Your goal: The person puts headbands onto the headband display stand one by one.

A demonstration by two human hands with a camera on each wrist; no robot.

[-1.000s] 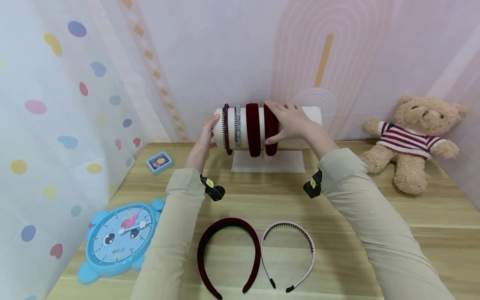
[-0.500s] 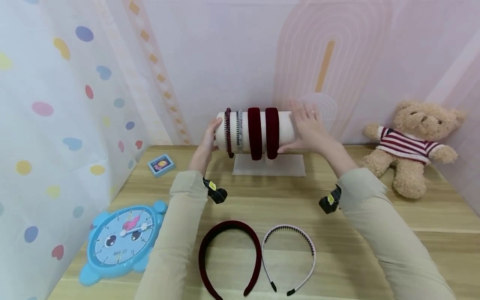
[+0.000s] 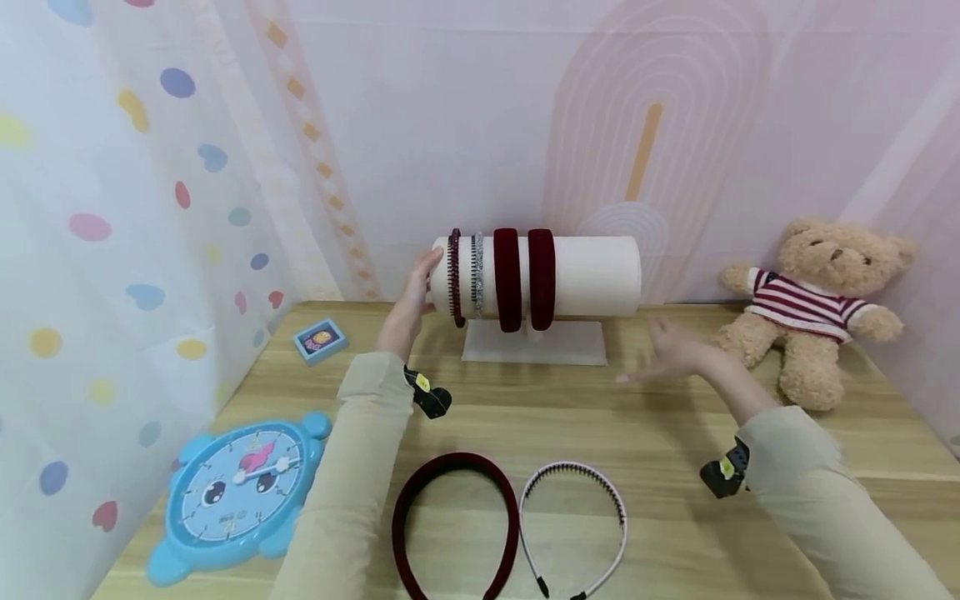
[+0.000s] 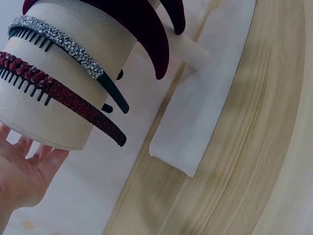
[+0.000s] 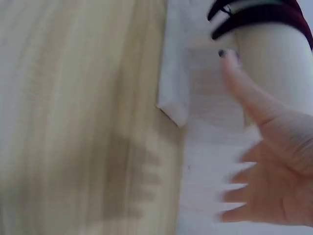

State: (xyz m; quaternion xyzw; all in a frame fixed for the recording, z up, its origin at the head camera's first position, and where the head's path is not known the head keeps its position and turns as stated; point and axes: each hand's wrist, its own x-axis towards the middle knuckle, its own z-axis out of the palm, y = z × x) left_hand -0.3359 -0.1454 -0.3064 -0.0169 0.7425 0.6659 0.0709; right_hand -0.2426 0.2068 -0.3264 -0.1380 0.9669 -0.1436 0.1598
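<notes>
A white cylindrical headband stand [image 3: 597, 277] lies level on a flat base [image 3: 570, 343] at the back of the table. From left to right it bears a beaded dark red headband [image 3: 453, 279], a silver glitter headband [image 4: 58, 39] and two wide wine-red velvet headbands [image 3: 507, 281]. My left hand [image 3: 410, 300] rests against the stand's left end; in the left wrist view its fingers reach the end's rim, their tips hidden. Off the stand's right end, my right hand [image 3: 670, 352] is in the air, blurred, fingers spread, holding nothing.
Nearer me on the table lie another wine-red velvet headband [image 3: 401, 521] and a thin pale toothed headband [image 3: 622, 533]. A blue toy clock [image 3: 236, 492] and a small blue framed picture [image 3: 320, 340] are at left. A teddy bear [image 3: 810, 300] sits at right against the wall.
My right hand has let go of the right-hand velvet headband on the stand and moved right and down toward me. My left hand stays at the stand's left end.
</notes>
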